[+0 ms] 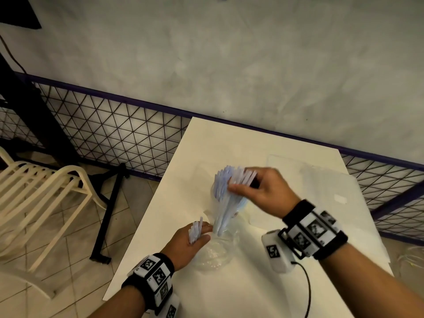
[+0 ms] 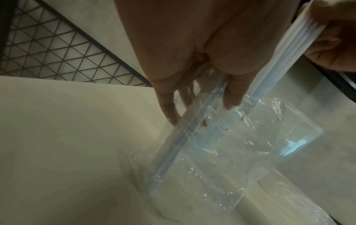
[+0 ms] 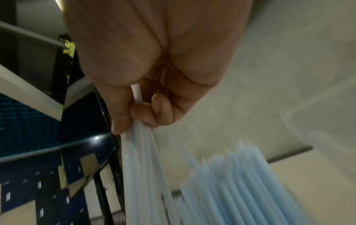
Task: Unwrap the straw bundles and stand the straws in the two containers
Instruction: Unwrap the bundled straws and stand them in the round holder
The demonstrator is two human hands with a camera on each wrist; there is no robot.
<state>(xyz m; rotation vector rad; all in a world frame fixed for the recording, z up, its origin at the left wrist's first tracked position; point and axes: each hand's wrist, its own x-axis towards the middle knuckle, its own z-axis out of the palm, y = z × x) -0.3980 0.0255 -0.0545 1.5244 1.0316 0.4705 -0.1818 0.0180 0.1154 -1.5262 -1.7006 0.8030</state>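
My right hand (image 1: 263,191) grips a fanned bundle of pale blue-white straws (image 1: 226,196) near their tops, above the middle of the white table (image 1: 183,171). Thumb and fingers pinch that bundle (image 3: 138,167) in the right wrist view, and more straws (image 3: 240,182) stand blurred beside it. My left hand (image 1: 192,239) holds a few straws (image 1: 195,230) and crinkled clear wrapper (image 1: 215,251) at the table's left edge. The left wrist view shows those wrapped straws (image 2: 183,144) running down beside a clear rectangular container (image 2: 300,121). I cannot make out a second container.
Clear plastic sheets (image 1: 321,175) lie on the table's right half. A white plastic chair (image 1: 46,191) and a black stand (image 1: 107,214) are on the tiled floor to the left. A wire mesh fence (image 1: 114,127) runs behind the table.
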